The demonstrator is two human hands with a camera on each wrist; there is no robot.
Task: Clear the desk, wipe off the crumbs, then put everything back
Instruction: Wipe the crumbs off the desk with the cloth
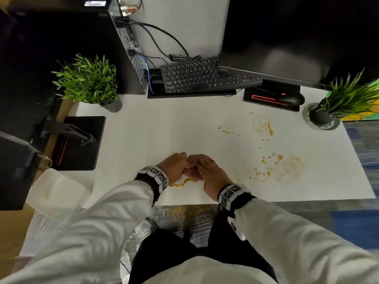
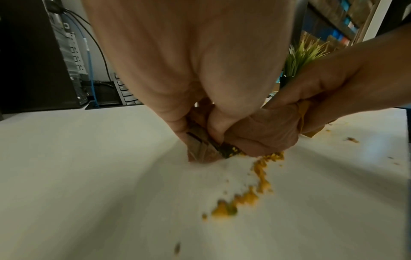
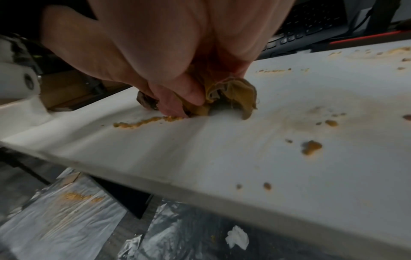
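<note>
Both hands meet near the front edge of the white desk (image 1: 153, 136). My right hand (image 1: 207, 173) grips a bunched mustard cloth (image 3: 233, 95) pressed to the desktop. My left hand (image 1: 174, 167) curls its fingers round the cloth's darker end (image 2: 206, 149), touching the right hand. A curved line of yellow crumbs (image 1: 182, 183) lies just in front of the hands, also clear in the left wrist view (image 2: 255, 190). More crumbs and faint smears (image 1: 270, 162) are scattered to the right, with another patch further back (image 1: 266, 128). In the head view the hands hide the cloth.
A keyboard (image 1: 190, 76), a monitor (image 1: 287, 37) and a mouse (image 1: 295, 98) on its pad stand at the back. Potted plants sit at the left (image 1: 90, 80) and right (image 1: 348, 97). A black pad (image 1: 82, 144) lies left. Foil with crumbs (image 3: 66, 211) covers the floor below the desk edge.
</note>
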